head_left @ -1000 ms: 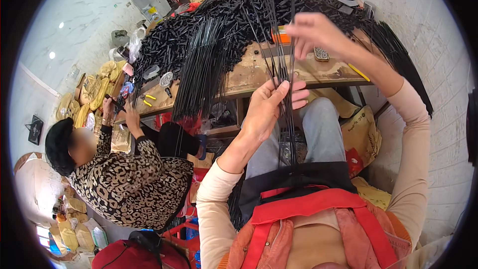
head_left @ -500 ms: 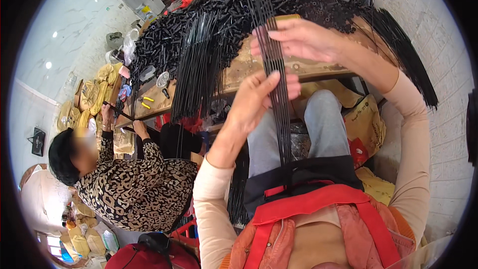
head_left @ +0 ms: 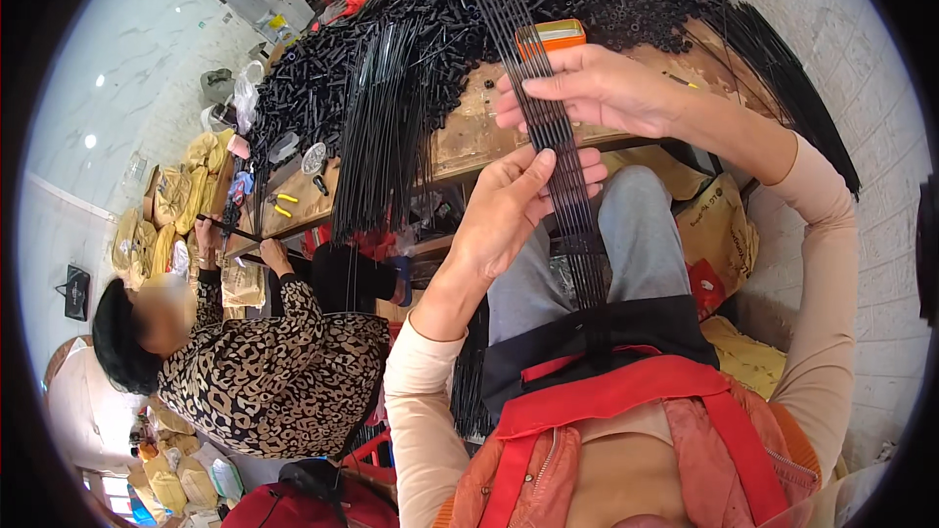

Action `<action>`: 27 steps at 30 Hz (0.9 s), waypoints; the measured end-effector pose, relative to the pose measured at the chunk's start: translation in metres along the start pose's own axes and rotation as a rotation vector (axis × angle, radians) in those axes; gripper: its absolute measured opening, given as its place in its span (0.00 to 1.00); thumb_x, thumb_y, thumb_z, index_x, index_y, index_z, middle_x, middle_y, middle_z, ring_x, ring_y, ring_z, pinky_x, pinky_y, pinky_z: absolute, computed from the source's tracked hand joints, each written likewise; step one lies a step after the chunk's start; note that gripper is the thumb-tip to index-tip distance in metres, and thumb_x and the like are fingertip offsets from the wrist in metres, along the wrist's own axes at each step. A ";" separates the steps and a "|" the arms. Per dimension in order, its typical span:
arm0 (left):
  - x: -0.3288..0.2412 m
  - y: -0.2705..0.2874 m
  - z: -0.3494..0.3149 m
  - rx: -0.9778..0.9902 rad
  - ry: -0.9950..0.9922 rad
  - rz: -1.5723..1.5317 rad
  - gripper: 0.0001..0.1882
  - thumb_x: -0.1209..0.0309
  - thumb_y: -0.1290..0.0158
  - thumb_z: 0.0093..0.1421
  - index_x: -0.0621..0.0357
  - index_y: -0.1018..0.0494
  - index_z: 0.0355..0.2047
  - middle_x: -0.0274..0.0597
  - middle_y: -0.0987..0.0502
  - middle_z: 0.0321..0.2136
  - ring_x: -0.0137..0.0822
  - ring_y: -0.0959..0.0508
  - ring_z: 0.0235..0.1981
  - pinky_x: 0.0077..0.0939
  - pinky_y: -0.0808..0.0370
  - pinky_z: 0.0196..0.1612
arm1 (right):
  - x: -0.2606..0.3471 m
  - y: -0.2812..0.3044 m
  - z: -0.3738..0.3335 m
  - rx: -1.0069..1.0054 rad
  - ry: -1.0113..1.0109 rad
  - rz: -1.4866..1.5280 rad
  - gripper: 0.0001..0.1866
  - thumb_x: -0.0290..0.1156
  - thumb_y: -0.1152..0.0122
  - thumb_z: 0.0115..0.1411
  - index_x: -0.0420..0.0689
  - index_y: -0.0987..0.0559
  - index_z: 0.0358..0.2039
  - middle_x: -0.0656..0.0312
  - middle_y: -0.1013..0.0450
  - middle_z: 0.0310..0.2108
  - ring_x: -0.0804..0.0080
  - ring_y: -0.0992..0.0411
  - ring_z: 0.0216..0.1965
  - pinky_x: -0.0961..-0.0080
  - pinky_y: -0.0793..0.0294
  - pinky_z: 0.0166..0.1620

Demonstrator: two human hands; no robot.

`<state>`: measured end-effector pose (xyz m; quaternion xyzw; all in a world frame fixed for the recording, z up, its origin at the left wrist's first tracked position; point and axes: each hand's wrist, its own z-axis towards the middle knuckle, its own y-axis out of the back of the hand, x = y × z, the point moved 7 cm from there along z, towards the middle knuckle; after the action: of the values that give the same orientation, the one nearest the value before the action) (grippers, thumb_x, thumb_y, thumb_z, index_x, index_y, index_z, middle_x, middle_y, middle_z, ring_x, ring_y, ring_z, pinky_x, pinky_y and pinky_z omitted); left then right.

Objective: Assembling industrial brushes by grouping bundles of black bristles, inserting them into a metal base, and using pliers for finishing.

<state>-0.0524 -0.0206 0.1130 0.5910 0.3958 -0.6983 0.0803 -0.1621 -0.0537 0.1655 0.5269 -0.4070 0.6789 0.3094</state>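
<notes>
A flat row of long, thin black rods (head_left: 565, 171) slants from my lap up over the table edge. My left hand (head_left: 514, 198) is closed round the row, its thumb on top and its fingertips showing beyond the right side. Farther up, my right hand (head_left: 597, 90) grips the same rods, thumb across the front and fingers behind. The lower ends reach my dark apron (head_left: 646, 332). An orange tin (head_left: 553, 36) stands on the table just beyond my right hand.
A big heap of short black parts (head_left: 323, 88) covers the far side of the wooden table (head_left: 469, 152). Rod bundles (head_left: 377, 147) hang over its edge at left, others (head_left: 797, 88) at right. Yellow-handled pliers (head_left: 284, 203) lie left. A co-worker (head_left: 274, 372) sits at my left, holding a dark strip.
The rods have spread into a wider, flatter row, and their lower ends have shifted right. The orange tin shows more plainly. Both hands keep their hold.
</notes>
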 end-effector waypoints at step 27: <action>0.000 0.116 0.083 -0.264 0.111 0.506 0.12 0.77 0.44 0.60 0.70 0.24 0.44 0.48 0.20 0.42 0.31 0.20 0.38 0.24 0.21 0.42 | -0.142 0.097 0.031 -0.168 0.004 -0.548 0.12 0.28 0.38 0.59 0.39 0.20 0.43 0.53 0.22 0.33 0.74 0.24 0.33 0.76 0.27 0.39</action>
<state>-0.0486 -0.1523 0.0589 0.6926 0.3270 -0.5653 0.3064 -0.1938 -0.1263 0.0096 0.5884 -0.3035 0.5351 0.5247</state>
